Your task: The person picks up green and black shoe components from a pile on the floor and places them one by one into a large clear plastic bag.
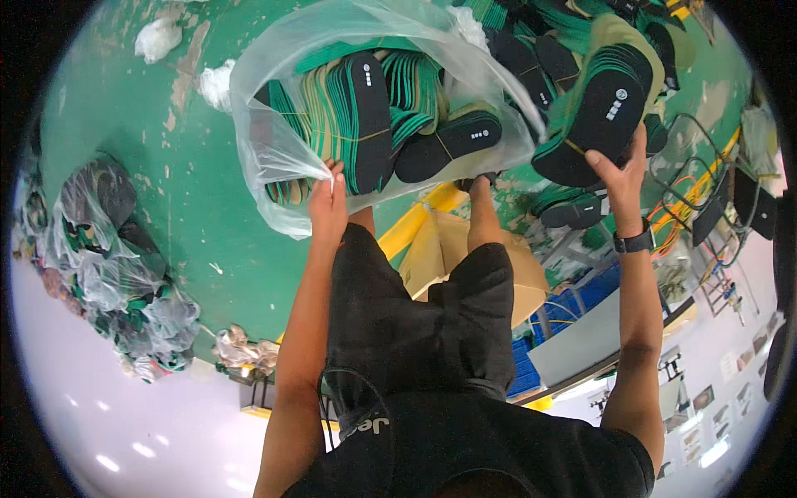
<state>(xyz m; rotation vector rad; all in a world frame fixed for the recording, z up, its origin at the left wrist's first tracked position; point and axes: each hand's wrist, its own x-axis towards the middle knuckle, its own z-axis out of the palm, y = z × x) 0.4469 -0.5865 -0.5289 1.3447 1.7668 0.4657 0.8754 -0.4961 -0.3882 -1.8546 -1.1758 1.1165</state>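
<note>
1. The person's left hand [328, 197] pinches the gathered lower edge of a clear plastic bag [274, 124], fingers pressed together on the film.
2. Inside the bag, bundled shoe insoles [369, 116] with black faces and green edges stand packed on edge; one black insole [452, 143] lies across the bundles near the bag's right side.
3. To the right of the bag, the right hand [618, 170] is closed on a banded stack of insoles [602, 112], thumb and fingers clamped around its lower end; a dark wristwatch [635, 242] sits on that wrist.
4. Beyond the bag's upper right edge, more loose insoles [531, 58] are heaped on the green floor [124, 116].
5. Well to the left of the bag, a row of filled plastic sacks [116, 274] lies along the floor's edge.
6. Just below the bag, a brown cardboard box [448, 249] shows between the person's knees.
</note>
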